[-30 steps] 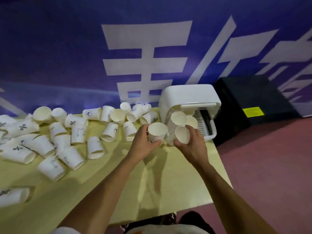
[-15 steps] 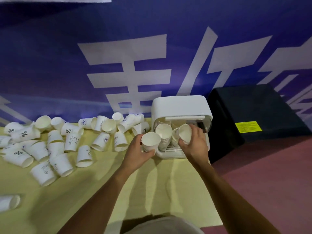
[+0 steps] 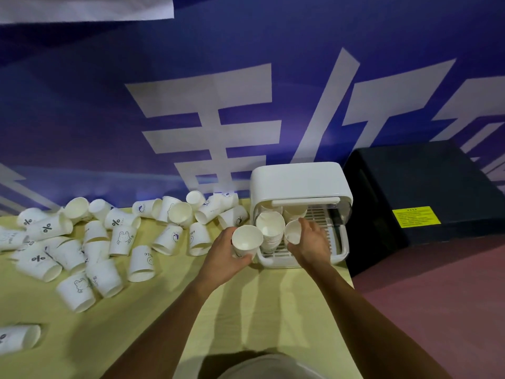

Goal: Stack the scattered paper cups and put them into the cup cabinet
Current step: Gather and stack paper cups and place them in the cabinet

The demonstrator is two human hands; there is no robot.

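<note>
While the left hand point(image 3: 225, 259) curls round one paper cup point(image 3: 246, 240) just outside the cup cabinet point(image 3: 297, 181), the right hand point(image 3: 313, 243) pinches a second cup point(image 3: 293, 231) in its open front, beside a stack point(image 3: 269, 228).

Cup point(image 3: 19, 339) half off L edge.

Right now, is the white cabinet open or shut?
Open. The cabinet has its cover raised, so the stack and rack inside show. The right hand holds a cup at the opening.
</note>
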